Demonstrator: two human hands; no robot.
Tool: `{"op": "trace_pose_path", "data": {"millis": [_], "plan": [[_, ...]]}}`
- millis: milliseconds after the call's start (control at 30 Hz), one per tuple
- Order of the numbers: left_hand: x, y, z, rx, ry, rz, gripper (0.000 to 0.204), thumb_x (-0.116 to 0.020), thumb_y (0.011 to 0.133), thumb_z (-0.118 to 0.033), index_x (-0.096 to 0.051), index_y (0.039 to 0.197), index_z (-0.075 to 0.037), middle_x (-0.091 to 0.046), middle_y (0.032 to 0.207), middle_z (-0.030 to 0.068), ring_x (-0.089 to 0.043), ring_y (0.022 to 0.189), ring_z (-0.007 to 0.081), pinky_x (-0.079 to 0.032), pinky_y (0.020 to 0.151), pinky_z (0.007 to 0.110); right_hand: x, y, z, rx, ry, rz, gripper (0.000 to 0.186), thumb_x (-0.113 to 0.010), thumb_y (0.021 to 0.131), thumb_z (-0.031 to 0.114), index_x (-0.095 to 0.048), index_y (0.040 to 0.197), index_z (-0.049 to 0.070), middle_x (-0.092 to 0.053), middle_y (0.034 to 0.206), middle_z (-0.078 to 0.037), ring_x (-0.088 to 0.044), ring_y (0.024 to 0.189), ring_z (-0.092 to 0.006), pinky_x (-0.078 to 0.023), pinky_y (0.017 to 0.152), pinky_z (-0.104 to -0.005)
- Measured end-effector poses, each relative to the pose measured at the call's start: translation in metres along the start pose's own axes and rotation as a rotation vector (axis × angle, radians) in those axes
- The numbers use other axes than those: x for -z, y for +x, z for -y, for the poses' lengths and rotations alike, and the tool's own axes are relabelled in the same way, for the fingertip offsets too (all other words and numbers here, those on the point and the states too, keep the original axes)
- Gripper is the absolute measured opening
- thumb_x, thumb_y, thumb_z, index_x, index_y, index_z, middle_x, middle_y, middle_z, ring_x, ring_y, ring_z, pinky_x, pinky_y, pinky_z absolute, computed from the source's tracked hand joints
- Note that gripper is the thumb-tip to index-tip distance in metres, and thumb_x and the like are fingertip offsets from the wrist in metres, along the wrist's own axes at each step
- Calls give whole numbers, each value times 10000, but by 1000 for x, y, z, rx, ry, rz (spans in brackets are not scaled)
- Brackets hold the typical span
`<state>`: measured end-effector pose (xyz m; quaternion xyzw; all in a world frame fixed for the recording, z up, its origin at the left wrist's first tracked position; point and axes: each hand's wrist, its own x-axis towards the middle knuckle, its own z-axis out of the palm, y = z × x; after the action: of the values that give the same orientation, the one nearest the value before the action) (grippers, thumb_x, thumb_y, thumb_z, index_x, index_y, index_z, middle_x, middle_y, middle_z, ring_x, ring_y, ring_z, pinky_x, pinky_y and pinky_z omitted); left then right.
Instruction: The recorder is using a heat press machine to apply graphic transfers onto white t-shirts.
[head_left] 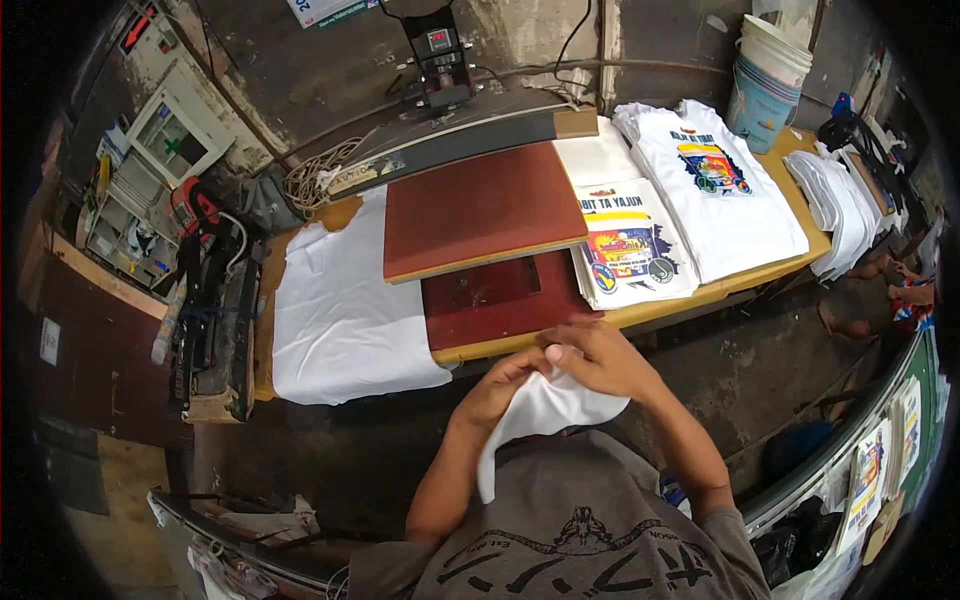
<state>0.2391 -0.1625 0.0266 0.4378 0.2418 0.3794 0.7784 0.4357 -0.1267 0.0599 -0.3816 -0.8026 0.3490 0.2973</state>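
Note:
Close to my body, in front of the table, I hold a white cloth in both hands. My left hand pinches its upper edge, with the fingers closed. My right hand is closed on the same edge beside it, and the two hands meet at the fingertips. The cloth droops below them toward my lap. Beyond my hands stands a heat press, its reddish-brown upper plate raised above a dark red lower plate. Left of the press, a white T-shirt lies spread over the table edge.
Mirror-printed transfer sheets lie right of the press, beside printed white T-shirts. Stacked buckets stand behind. Folded white garments hang over the right end. A black machine stands at the left. Another person's limbs show far right.

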Motion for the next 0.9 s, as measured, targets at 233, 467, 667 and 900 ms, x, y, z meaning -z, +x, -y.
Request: {"op": "trace_pose_path", "data": {"millis": [233, 467, 667, 900], "plan": [[12, 2, 7, -166, -340, -23, 370, -602, 916, -336, -519, 1093, -23, -605, 984, 66, -598, 871, 148, -514, 783, 285, 16, -6, -2, -116, 314, -65, 217, -694, 866, 162, -600, 790, -18, -537, 655, 1, -451, 654, -40, -381, 582, -230], [41, -11, -3, -72, 366, -409, 183, -589, 943, -153, -669, 943, 11, -598, 814, -38, -482, 744, 46, -396, 672, 207, 27, -4, -9, -120, 457, -1, 115, -721, 781, 59, -620, 821, 22, -587, 757, 11, -503, 713, -57, -395, 629, -234], [41, -10, -18, -24, 572, -354, 252, -543, 974, -228, -627, 864, -17, -518, 756, -79, -426, 707, 24, -379, 638, 201, 20, 6, 10, 62, 273, -180, 199, -755, 721, 96, -636, 856, 11, -615, 789, -76, -560, 838, -188, -436, 735, -325], [36, -10, -11, 150, 623, -215, 192, -601, 932, -165, -658, 944, 18, -601, 796, -34, -511, 746, 32, -430, 654, 218, 11, -5, -16, -69, 358, 279, 173, -726, 713, 50, -602, 833, 40, -579, 737, -52, -537, 687, -155, -428, 624, -307]]}}
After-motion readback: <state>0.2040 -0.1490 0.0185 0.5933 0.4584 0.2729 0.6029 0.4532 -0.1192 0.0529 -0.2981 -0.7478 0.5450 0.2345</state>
